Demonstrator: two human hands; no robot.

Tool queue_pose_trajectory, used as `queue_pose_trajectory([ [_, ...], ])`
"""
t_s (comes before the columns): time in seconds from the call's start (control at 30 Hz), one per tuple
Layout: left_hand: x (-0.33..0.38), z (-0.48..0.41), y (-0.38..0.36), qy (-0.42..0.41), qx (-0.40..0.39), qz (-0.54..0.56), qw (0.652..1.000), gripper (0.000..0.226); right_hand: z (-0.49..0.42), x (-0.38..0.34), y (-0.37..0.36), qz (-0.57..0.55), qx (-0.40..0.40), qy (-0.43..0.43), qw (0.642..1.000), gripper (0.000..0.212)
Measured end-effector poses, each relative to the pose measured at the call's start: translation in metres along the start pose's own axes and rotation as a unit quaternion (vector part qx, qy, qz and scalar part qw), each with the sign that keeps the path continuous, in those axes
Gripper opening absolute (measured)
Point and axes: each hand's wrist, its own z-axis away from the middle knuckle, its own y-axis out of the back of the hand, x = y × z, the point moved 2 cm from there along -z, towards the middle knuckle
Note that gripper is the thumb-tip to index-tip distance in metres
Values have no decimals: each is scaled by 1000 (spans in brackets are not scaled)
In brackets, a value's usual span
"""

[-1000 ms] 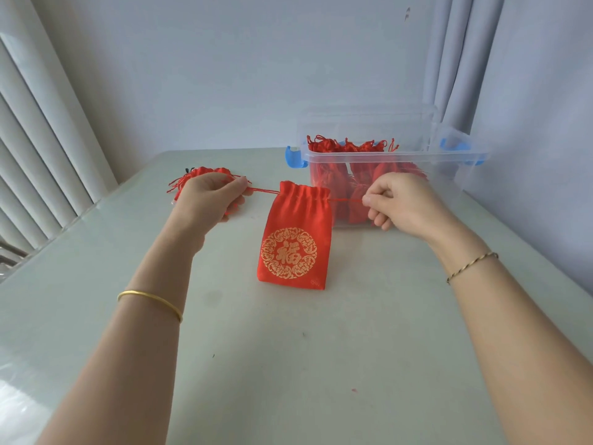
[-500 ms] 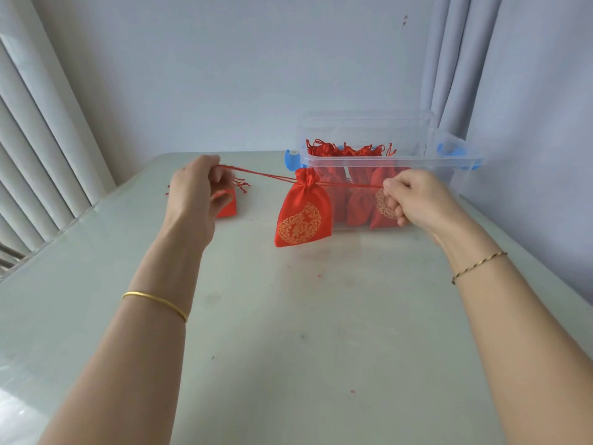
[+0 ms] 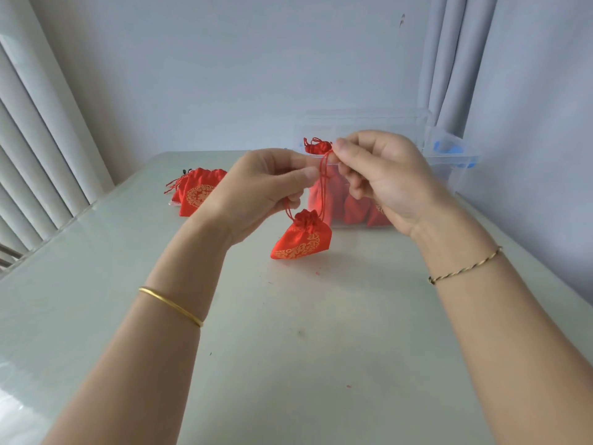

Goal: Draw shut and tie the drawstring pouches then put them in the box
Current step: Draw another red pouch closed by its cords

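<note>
- Both hands hover over the far half of the table [image 3: 288,348], in front of the clear plastic box [image 3: 455,157] that stands toward its far right corner.
- The left hand [image 3: 266,187] pinches red cord between thumb and fingers. The right hand [image 3: 382,178] pinches the cords [image 3: 324,187] higher up, where they cross.
- The red pouch [image 3: 301,236] hangs from those cords below the hands, its mouth gathered shut. We cannot tell whether its bottom touches the table.
- We judge the knot barely begun, so any slack now could let the gathered mouth reopen.
- A thin cord may slip from either pinch, and the pouch would drop.
- The knot could set high on the cords, away from the neck, leaving the closure loose.
- A heap of red pouches [image 3: 199,191] lies near the far left corner.
</note>
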Motion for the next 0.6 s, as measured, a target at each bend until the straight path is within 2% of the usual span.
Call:
queue_pose_trajectory([
  [0.07,3,1,-6,-7,-7,-31,999,6,1,-1,-4,10,-1,11,1000,24],
  [0.17,3,0,-8,-24,14,-60,998,14,0,2,-6,-9,12,-1,1000,27],
  [0.27,0,-1,-5,-14,28,-27,999,17,-1,9,-1,24,33,-51,998,34],
  [0.4,-1,-2,-2,-4,30,2,1000,16,2,16,-3,25,-40,-116,992,38],
  [0.6,0,-2,1,-21,38,39,998,14,0,15,-4,4,-98,-78,992,34],
])
